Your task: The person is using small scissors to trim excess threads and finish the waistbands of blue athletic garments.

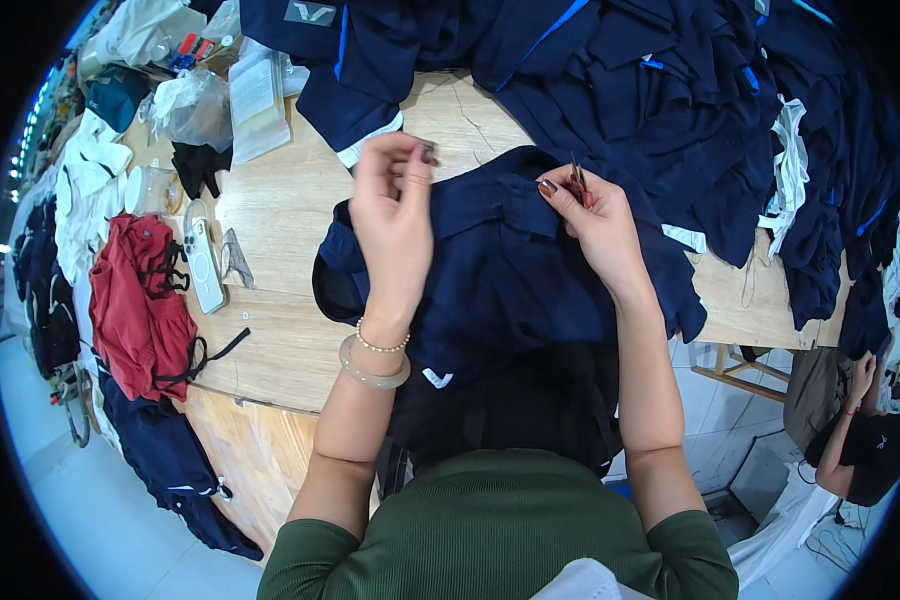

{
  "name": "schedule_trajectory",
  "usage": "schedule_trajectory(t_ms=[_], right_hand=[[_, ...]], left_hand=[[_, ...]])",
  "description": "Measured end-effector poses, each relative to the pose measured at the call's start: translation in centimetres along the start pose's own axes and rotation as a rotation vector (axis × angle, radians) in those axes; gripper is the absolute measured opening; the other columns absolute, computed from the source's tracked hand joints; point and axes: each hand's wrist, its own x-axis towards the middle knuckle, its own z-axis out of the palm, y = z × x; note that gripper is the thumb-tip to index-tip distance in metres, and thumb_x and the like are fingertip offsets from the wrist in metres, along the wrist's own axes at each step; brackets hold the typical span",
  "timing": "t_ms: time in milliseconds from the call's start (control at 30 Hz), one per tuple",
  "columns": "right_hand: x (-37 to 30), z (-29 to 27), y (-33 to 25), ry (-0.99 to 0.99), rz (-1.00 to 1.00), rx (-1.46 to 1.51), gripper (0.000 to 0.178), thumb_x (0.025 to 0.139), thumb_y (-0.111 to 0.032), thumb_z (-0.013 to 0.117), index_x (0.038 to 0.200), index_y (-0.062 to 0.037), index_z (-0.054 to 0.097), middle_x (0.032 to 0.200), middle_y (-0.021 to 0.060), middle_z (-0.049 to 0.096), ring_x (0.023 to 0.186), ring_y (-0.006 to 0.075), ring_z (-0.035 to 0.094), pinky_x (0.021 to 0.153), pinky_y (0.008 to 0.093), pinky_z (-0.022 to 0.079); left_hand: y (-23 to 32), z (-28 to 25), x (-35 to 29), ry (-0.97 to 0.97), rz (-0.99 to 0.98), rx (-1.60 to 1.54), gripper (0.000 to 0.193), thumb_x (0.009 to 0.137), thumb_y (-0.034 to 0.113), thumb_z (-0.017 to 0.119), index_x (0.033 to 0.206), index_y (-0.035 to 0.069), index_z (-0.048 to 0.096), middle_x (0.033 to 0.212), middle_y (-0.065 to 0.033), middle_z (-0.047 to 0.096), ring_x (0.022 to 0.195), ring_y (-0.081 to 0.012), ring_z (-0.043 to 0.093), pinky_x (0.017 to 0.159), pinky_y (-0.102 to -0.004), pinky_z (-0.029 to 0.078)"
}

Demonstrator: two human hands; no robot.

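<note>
A navy blue garment [500, 270] lies in front of me, its near part over my lap. My right hand [600, 225] is closed round small thread snips [580, 185] with reddish handles, the blades pointing away from me. Its thumb presses near the garment's upper edge. To the left, my left hand [395, 205] is raised above the garment with its fingers curled in and thumb and fingertips together. Whatever is between those fingertips, if anything, is too small to make out. A pearl bracelet [382, 345] and a pale bangle [375, 370] circle that wrist.
Navy garments [620, 110] are heaped across the table's far and right side. On the left lie a phone [203, 265], a red garment [140, 310], a clear plastic container [148, 188] and plastic bags [192, 110]. Another person [865, 450] sits at far right.
</note>
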Motion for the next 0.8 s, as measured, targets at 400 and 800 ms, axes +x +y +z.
schedule_trajectory(t_ms=[400, 800], right_hand=[[0.0, 0.0, 0.1, 0.004, -0.019, -0.026, 0.017, 0.092, -0.010, 0.064, 0.094, 0.0062, 0.064, 0.075, -0.0009, 0.061, 0.073, 0.0031, 0.050, 0.068, 0.0193, 0.042], [0.2, -0.1, -0.4, 0.066, -0.151, -0.193, 0.022, 0.090, -0.016, 0.067, 0.104, -0.0001, 0.064, 0.091, 0.0039, 0.057, 0.083, 0.0098, 0.053, 0.074, 0.0234, 0.043]], left_hand=[[-0.3, 1.6, -0.2, -0.529, 0.164, 0.419, 0.011, 0.083, -0.001, 0.067, 0.089, -0.002, 0.057, 0.084, -0.0099, 0.062, 0.070, -0.0207, 0.060, 0.064, -0.0277, 0.048], [1.5, 1.2, 1.6, -0.609, 0.466, 0.561, 0.008, 0.086, -0.001, 0.061, 0.095, -0.001, 0.061, 0.090, -0.0114, 0.064, 0.080, -0.0279, 0.064, 0.071, -0.0329, 0.050]])
